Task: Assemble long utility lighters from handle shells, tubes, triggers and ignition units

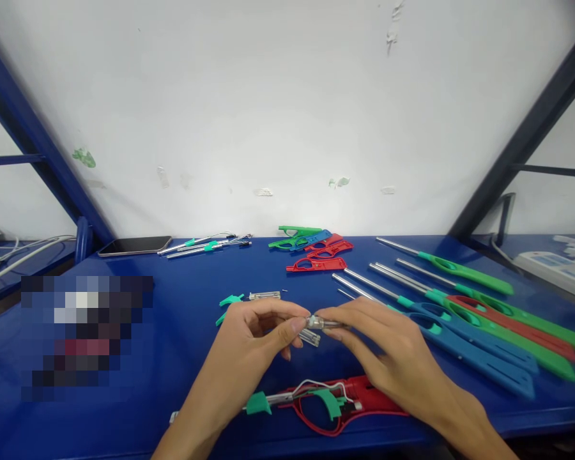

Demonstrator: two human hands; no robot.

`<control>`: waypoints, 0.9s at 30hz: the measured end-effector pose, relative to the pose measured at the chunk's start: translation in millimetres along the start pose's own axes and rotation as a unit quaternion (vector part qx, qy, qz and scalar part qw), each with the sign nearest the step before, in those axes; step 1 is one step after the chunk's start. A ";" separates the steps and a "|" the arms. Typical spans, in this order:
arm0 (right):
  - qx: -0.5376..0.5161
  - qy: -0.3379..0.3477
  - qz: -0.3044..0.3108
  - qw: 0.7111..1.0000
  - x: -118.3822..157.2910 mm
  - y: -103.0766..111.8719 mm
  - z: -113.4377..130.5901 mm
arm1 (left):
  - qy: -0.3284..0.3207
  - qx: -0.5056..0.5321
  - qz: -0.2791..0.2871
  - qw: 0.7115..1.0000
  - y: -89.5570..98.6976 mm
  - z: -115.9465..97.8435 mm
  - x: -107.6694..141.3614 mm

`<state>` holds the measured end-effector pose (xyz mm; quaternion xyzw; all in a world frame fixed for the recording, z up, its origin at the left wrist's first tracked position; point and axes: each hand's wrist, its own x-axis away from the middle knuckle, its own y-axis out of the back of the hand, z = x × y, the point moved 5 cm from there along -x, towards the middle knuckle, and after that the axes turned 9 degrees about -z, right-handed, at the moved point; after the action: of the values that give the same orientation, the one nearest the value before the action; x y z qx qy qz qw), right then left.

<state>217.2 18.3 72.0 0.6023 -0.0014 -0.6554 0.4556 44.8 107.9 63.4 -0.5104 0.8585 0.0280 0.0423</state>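
My left hand and my right hand meet above the middle of the blue table, fingertips pinching a small clear part between them. Below them lies an open red lighter shell with a white wire, a green trigger and a metal rod with a green collar. Just behind the left fingers is another clear part, lying on the table. Farther back, a third clear part rests beside a green trigger piece.
Several lighters with blue, green and red handles lie at the right. Green, blue and red shell halves sit at the back, with metal rods and a phone to their left. A blurred patch covers the left.
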 end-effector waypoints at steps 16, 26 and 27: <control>0.009 0.024 0.006 1.000 1.4 -1.0 0.3 | 0.025 0.035 -0.002 0.999 -2.1 2.2 4.1; 0.074 0.099 0.037 0.992 9.8 -2.4 0.8 | 0.020 0.028 0.007 0.999 -3.9 3.8 10.2; 0.078 0.100 0.042 0.991 9.8 -2.7 1.4 | 0.022 0.024 0.012 0.999 -4.3 3.6 11.3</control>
<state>215.8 13.3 63.2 0.6981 -0.0321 -0.5701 0.4319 43.3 96.4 58.7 -0.4998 0.8655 -0.0032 0.0347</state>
